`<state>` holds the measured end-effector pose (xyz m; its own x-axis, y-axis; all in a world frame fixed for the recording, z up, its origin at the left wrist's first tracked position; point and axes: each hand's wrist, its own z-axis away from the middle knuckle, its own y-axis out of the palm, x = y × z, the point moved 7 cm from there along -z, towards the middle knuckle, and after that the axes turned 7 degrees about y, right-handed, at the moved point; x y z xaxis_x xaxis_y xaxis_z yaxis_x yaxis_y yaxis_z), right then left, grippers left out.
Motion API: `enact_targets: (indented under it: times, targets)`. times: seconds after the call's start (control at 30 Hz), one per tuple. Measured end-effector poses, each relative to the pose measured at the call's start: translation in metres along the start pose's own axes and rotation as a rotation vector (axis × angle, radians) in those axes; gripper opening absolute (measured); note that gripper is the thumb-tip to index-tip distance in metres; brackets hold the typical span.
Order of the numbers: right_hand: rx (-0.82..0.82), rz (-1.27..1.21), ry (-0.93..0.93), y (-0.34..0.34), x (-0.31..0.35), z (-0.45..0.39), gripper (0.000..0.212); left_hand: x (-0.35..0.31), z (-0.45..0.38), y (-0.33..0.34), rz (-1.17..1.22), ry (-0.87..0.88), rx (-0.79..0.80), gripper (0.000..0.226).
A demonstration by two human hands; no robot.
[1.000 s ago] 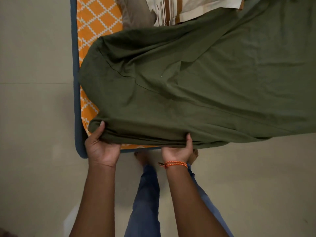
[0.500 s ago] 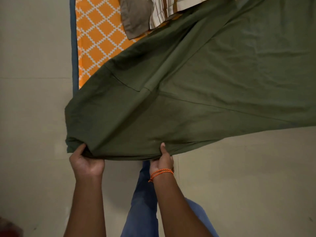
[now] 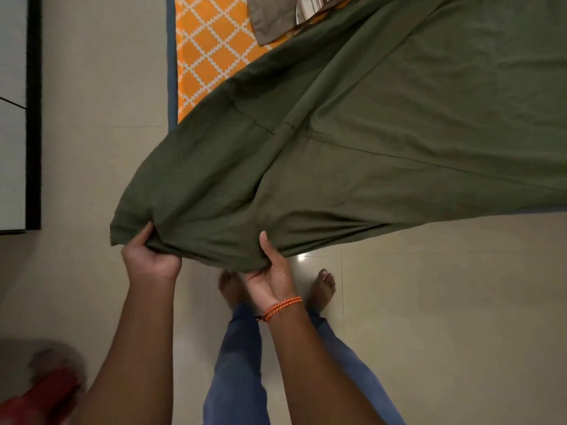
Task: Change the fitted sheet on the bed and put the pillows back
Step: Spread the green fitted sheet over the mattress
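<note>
On the left hand [image 3: 150, 262] the thumb lies on top of the green sheet [image 3: 352, 154] and the other fingers are curled out of sight beneath its bunched corner, so the cloth is pinched between them. The right hand [image 3: 270, 277], with an orange cord bracelet [image 3: 280, 308] at the wrist, holds the hem the same way a little further along: thumb up against the fabric, palm turned upward, fingers tucked under the edge.

From those two grips the sheet runs up and to the right, taut in long diagonal folds, its far part lying over the mattress [image 3: 211, 56]. The held corner hangs out over the tiled floor [image 3: 429, 302], off the bed's near left corner. A second ago the same corner sat in over the mattress with orange patterned cover showing beside and below it; half a second ago it had already slid outward and the hands had drawn back toward the body. Now it is further out and lower, and the near edge of the mattress is covered.

That suggests the corner is being pulled clear to hook under the mattress, likely the next move. The pillows [image 3: 285, 16] lie pushed to the far end, one brown, one striped, not yet put back
</note>
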<state>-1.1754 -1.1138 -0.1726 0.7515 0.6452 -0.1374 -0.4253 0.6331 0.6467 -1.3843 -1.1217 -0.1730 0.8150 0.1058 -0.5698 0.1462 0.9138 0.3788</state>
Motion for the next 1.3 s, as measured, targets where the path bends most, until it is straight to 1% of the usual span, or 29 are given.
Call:
enact_targets:
  times: [0.07,0.17,0.2,0.23,0.27,0.3,0.33,0.4,0.43,0.47,0.5,0.53,0.57,0.6,0.67,0.7,0.77,0.83,0.87,0.93,1.0,1.03,1.1,1.13,1.17,1.2,1.23,1.27,1.3]
  targets:
    - [0.030,-0.010,0.013,-0.010,-0.017,0.006,0.059,-0.001,-0.005,-0.026,-0.062,-0.021,-0.063,0.089]
    - [-0.021,-0.010,-0.027,-0.033,-0.037,0.004,0.072,-0.015,-0.022,-0.058,-0.113,-0.047,-0.095,0.088]
    - [-0.043,-0.027,-0.049,-0.037,-0.043,0.000,0.074,-0.024,-0.029,-0.065,-0.135,-0.025,-0.116,0.079]
    - [-0.080,-0.035,-0.052,-0.040,-0.050,-0.008,0.074,-0.031,-0.039,-0.073,-0.166,-0.016,-0.144,0.061]
    - [-0.142,-0.027,-0.052,-0.041,-0.054,-0.015,0.071,-0.036,-0.048,-0.082,-0.204,-0.009,-0.189,0.045]
    - [-0.250,0.019,-0.049,-0.042,-0.059,-0.020,0.067,-0.039,-0.056,-0.089,-0.249,-0.014,-0.223,0.037]
    - [-0.416,0.093,-0.040,-0.060,-0.063,-0.035,0.062,-0.040,-0.063,-0.095,-0.302,-0.008,-0.291,0.035]
    - [-0.688,0.336,-0.008,-0.076,-0.067,-0.047,0.062,-0.041,-0.063,-0.097,-0.514,-0.011,-0.415,0.045]
    - [-0.733,0.392,0.042,-0.077,-0.069,-0.052,0.067,-0.043,-0.059,-0.099,-0.653,0.003,-0.509,0.059]
    - [-0.730,0.430,0.065,-0.075,-0.065,-0.056,0.063,-0.046,-0.052,-0.095,-0.767,0.015,-0.593,0.070]
    - [-0.773,0.471,0.037,-0.074,-0.056,-0.053,0.045,-0.049,-0.044,-0.090,-0.872,0.071,-0.674,0.072]
    - [-0.803,0.526,0.003,-0.073,-0.043,-0.051,0.025,-0.047,-0.030,-0.076,-0.917,0.146,-0.697,0.066]
    - [-0.813,0.592,-0.036,-0.066,-0.027,-0.050,0.014,-0.042,-0.021,-0.063,-0.962,0.230,-0.672,0.054]
    - [-0.773,0.633,-0.084,-0.056,-0.012,-0.049,0.012,-0.030,-0.011,-0.049,-0.984,0.266,-0.596,0.040]
    - [-0.644,0.663,-0.194,-0.041,0.016,-0.046,0.012,0.011,0.007,-0.021,-0.930,0.239,-0.341,0.015]
    - [-0.604,0.667,-0.247,-0.035,0.030,-0.041,0.014,0.041,0.016,-0.009,-0.864,0.144,-0.189,0.013]
    - [-0.614,0.626,-0.345,-0.038,0.059,-0.027,0.017,0.099,0.040,0.018,-0.759,-0.099,0.070,0.020]
    - [-0.629,0.541,-0.437,-0.045,0.088,-0.014,0.020,0.150,0.067,0.051,-0.708,-0.296,0.254,0.027]
    - [-0.627,0.480,-0.472,-0.047,0.100,-0.010,0.021,0.168,0.071,0.062,-0.679,-0.357,0.276,0.027]
    - [-0.631,0.355,-0.494,-0.059,0.125,-0.009,0.024,0.199,0.066,0.078,-0.591,-0.454,0.159,0.026]
    - [-0.637,0.280,-0.516,-0.067,0.152,-0.009,0.030,0.214,0.058,0.091,-0.534,-0.476,-0.067,0.030]
    - [-0.657,0.251,-0.529,-0.071,0.164,-0.010,0.032,0.223,0.054,0.097,-0.401,-0.518,-0.160,0.034]
    - [-0.639,0.172,-0.527,-0.076,0.185,-0.015,0.036,0.222,0.065,0.112,-0.193,-0.470,-0.393,0.042]
    - [-0.624,0.127,-0.514,-0.078,0.196,-0.018,0.039,0.227,0.050,0.104,-0.149,-0.512,-0.455,0.043]
    - [-0.603,0.084,-0.492,-0.079,0.205,-0.019,0.044,0.256,0.029,0.081,0.040,-0.562,-0.544,0.048]
    - [-0.579,0.022,-0.467,-0.079,0.211,-0.021,0.048,0.275,0.001,0.044,0.113,-0.523,-0.696,0.068]
    - [-0.568,-0.041,-0.432,-0.079,0.217,-0.022,0.049,0.291,-0.016,0.023,-0.093,-0.504,-0.702,0.096]
    - [-0.563,-0.097,-0.405,-0.080,0.218,-0.024,0.048,0.291,-0.033,0.023,-0.278,-0.473,-0.723,0.112]
    - [-0.571,-0.118,-0.388,-0.080,0.221,-0.026,0.045,0.284,-0.029,0.040,-0.178,-0.441,-0.726,0.103]
